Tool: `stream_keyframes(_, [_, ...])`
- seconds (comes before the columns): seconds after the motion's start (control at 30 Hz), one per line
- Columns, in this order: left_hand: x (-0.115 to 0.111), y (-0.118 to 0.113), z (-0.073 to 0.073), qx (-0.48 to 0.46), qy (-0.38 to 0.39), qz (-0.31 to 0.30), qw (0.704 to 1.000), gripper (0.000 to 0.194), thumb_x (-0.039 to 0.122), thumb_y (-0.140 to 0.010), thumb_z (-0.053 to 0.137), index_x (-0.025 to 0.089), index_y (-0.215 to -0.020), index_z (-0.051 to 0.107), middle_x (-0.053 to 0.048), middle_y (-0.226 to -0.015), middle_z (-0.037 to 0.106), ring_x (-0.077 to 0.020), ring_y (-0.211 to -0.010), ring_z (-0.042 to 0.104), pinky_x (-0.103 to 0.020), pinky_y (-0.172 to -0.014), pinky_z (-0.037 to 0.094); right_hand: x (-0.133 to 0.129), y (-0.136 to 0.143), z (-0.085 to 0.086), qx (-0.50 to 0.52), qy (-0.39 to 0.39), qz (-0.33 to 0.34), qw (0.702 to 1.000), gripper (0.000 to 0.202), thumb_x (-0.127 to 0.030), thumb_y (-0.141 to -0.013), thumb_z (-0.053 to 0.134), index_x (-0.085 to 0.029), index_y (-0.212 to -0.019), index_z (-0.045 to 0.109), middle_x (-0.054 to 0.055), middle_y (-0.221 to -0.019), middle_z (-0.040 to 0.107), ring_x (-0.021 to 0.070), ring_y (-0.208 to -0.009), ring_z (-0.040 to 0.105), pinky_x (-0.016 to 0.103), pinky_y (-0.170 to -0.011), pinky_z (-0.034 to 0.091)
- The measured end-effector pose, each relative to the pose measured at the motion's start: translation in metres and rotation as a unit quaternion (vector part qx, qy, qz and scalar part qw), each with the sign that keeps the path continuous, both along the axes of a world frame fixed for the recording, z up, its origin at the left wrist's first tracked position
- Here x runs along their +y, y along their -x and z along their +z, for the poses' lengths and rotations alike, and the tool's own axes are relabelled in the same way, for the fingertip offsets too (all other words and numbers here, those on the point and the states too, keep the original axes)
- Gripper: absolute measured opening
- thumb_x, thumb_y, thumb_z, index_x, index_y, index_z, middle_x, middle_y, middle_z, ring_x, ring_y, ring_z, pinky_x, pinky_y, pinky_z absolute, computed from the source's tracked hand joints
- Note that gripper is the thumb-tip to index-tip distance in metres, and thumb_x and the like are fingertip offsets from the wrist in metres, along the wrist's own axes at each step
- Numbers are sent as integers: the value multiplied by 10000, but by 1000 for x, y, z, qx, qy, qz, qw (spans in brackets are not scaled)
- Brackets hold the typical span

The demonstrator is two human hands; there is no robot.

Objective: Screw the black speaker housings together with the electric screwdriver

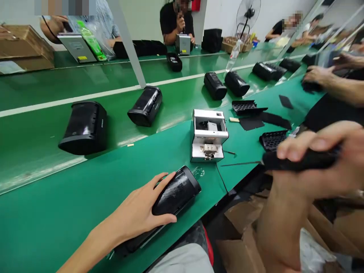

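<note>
My left hand (142,206) lies over a black speaker-like unit (176,191) with a perforated grille, thumb on the near side and fingers on the far side. The unit lies on the green bench near its front edge. On the right, my right hand (321,163) is closed round a black screwdriver (295,161), raised and blurred. Its long thin shaft points left, apart from the unit. A white screw-feeder box (210,136) stands just beyond the unit. Clear plastic film (198,173) lies at the unit's far end.
Black units (85,127) stand along the green conveyor (176,87). Perforated black covers (247,107) and dark sheets lie right of the feeder. Cardboard boxes (241,242) sit below the bench edge. A co-worker's hands (321,77) are at right; other people sit opposite.
</note>
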State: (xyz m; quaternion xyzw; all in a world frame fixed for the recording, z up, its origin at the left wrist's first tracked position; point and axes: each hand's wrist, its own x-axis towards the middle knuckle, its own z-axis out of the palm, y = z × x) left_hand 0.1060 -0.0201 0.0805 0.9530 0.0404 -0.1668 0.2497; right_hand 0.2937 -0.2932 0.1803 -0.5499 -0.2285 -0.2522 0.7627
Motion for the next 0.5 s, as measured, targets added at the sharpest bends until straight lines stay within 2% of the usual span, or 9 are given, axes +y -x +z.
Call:
stream_keyframes(0.07, [1, 5, -8, -92, -12, -37, 995, 852, 572, -983, 763, 434, -1718, 356, -95, -1783, 381, -384, -1340, 708, -523, -1020, 666, 33, -14, 12, -59, 9, -1, 998, 203, -280, -941, 611, -242, -741, 622, -58, -643, 489, 101, -465, 496, 232, -408, 423])
stream_keyframes(0.13, [2, 9, -16, -196, -28, -98, 975, 674, 484, -1009, 775, 371, -1627, 530, -112, -1737, 457, -395, -1417, 654, -540, -1088, 640, 61, -26, 13, -87, 32, 7, 996, 31, -206, -942, 656, -230, -924, 658, -71, -705, 534, 91, -466, 507, 218, -436, 428])
stream_keyframes(0.2, [1, 11, -22, -278, -42, -159, 947, 517, 421, -1021, 777, 271, -1501, 657, -125, -1646, 575, -385, -1457, 623, -539, -1151, 609, 81, -36, 5, -95, 63, 38, 993, 230, -192, -986, 673, -259, -1201, 629, -97, -728, 550, 96, -456, 503, 220, -446, 423])
stream_keyframes(0.27, [-3, 13, -27, -328, -56, -188, 924, 442, 418, -1038, 756, 220, -1429, 696, -110, -1562, 659, -357, -1416, 661, -518, -1135, 628, 92, -42, -6, -101, 81, 46, 991, 351, -214, -970, 712, -259, -1292, 578, -121, -695, 551, 119, -420, 503, 250, -408, 408])
stream_keyframes(0.4, [-21, 20, -34, -375, -106, -153, 908, 414, 378, -1069, 699, 177, -1431, 696, -107, -1525, 688, -332, -1378, 684, -489, -1110, 636, 97, -41, -28, -61, 116, 55, 990, 350, -236, -925, 773, -242, -1212, 572, -128, -683, 558, 132, -401, 517, 280, -404, 438])
stream_keyframes(0.5, [-37, 28, -39, -397, -146, -129, 897, 479, 270, -1046, 667, 90, -1490, 655, -145, -1572, 647, -316, -1437, 625, -437, -1191, 551, 87, -28, -29, -15, 143, 79, 986, 352, -243, -919, 811, -252, -1184, 580, -128, -668, 551, 131, -379, 485, 274, -377, 427])
